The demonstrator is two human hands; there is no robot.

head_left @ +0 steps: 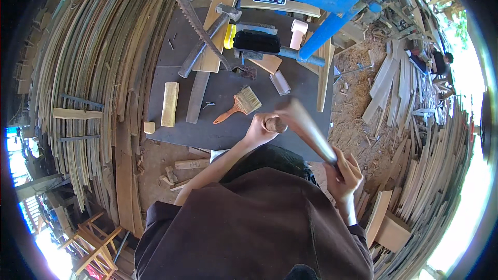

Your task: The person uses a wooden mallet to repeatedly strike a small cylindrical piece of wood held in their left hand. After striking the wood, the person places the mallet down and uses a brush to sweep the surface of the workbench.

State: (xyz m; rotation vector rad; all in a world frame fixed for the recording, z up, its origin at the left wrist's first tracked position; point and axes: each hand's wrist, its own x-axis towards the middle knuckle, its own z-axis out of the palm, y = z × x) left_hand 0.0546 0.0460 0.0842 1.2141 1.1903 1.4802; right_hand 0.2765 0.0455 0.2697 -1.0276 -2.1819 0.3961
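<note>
Gripping the round wooden piece in my left hand, fingers wrapped right round it, end grain facing up at me! It sits ahead of my belly, over the near edge of the dark table; whether its lower end touches the top, I can't tell, my fist hides it. And in my right hand, fingers curled about the narrow end of a wooden club, its thick end blurred, slanting up just beside the piece, off to the right.

For clean work, I'd say, that thick end wants to meet the round end squarely, with the left fingers well down from the rim and the piece steady. A firm but loose grip on the club should let its weight do the job.

Look at the arms: left forearm reaching diagonally inward, wrist fairly straight; right elbow tucked close, hand lower and nearer my body than the left.

Just beyond my left fingers, slightly left, lies a paintbrush, close enough that I'd watch for a knock. Farther left, a wooden block; farther ahead, a hammer and a toothed saw blade, clear of both hands.
</note>
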